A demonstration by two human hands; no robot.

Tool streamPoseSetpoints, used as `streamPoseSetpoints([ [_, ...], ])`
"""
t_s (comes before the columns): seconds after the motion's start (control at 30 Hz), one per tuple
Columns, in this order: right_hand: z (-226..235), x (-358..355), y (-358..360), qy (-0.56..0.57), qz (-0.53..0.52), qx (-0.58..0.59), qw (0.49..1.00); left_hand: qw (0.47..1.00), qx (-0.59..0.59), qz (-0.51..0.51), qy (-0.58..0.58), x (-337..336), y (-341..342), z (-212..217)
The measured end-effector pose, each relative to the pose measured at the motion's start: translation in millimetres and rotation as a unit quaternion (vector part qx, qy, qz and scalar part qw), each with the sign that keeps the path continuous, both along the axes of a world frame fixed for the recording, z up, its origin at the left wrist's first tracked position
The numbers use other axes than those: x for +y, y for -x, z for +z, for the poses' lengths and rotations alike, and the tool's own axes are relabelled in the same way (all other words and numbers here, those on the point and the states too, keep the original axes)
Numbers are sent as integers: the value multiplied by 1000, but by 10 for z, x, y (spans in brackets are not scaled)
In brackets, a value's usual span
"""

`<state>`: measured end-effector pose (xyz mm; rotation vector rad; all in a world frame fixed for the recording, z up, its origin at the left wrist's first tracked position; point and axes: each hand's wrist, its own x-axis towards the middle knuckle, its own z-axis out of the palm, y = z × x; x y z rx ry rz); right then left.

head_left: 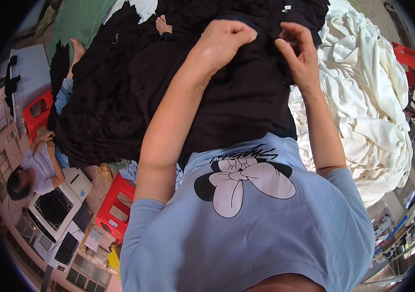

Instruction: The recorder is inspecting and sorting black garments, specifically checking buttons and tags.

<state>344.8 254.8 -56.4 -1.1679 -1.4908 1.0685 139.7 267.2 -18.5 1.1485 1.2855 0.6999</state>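
Note:
A large dark garment (246,92) lies heaped across my lap and spreads away from me in loose folds. The fingers and thumb of my left hand (224,41) are pinched together on its dark cloth near the top of the view. Just to the right, my right hand (302,58) hovers over the same cloth with its fingers curled and the thumb apart from them. I see nothing held between them. A small white tag (287,8) shows on the dark cloth beyond my right hand.
White knitted garments (363,112) are piled at my right. Red plastic stools (115,207) stand at the left, another red stool (408,61) at the far right. Another person (42,168) sits at the left, beside a white machine (59,204). A green sheet (78,24) lies at the back left.

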Motion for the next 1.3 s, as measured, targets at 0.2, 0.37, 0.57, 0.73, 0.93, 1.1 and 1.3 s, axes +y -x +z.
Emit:
streamPoseSetpoints([
  [0.2,-264,102,-126,214,-10,75,974,972,80,82,-205,70,289,54],
  [0.37,-321,68,-363,325,-64,284,900,960,90,-77,-252,-597,600,327],
  [0.57,-271,19,-316,292,-35,316,902,893,314,-5,-324,-1137,364,188],
  [0.73,-150,-31,-372,227,-78,335,911,924,140,222,-280,-1231,498,431],
  [0.93,468,-317,-71,118,-33,259,958,772,-64,374,-509,-1414,443,720],
  [1.1,757,-442,213,47,17,204,978,774,157,-114,-602,-1433,222,776],
  [1.3,262,-305,-450,18,20,155,987,845,132,-209,-475,-1677,76,274],
])
